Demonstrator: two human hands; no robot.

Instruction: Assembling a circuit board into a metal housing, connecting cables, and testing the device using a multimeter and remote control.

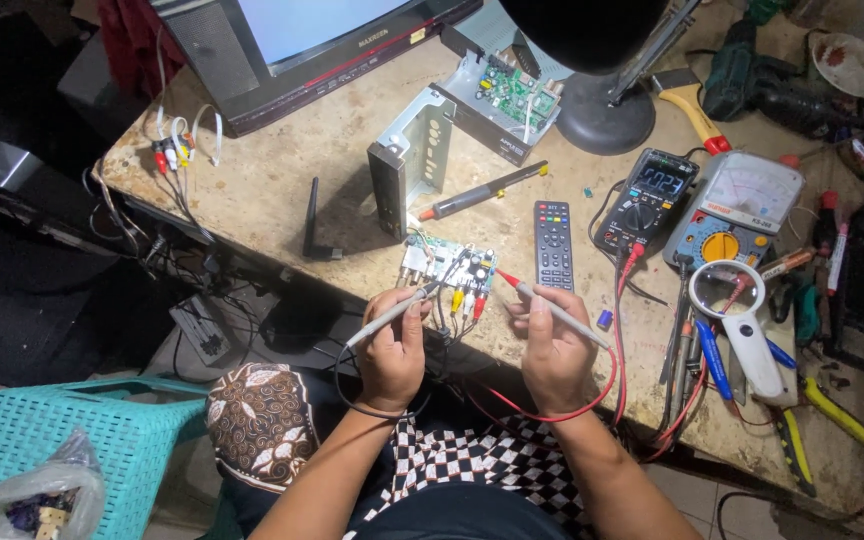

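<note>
1. I see the bench first, a worn pale top running across the view, and the hands work at its near edge.
2. At the far left a monitor stands with its screen lit; a lamp stands further right.
3. An open metal case lies just beyond the work spot, with a green board showing in the box behind it.
4. On the right, two meters sit side by side: a dark digital one and a pale analogue one.
5. A black remote lies just right of the board, and a white magnifier sits further right among loose tools.
6. My left hand is closed around a grey probe, its tip angled up at the board.
7. My right hand grips the red-tipped probe, pointing left at the same board, with a red lead looping down below.
8. The small circuit board lies at the bench edge between both probe tips, coloured plugs hanging from its near side.
</note>
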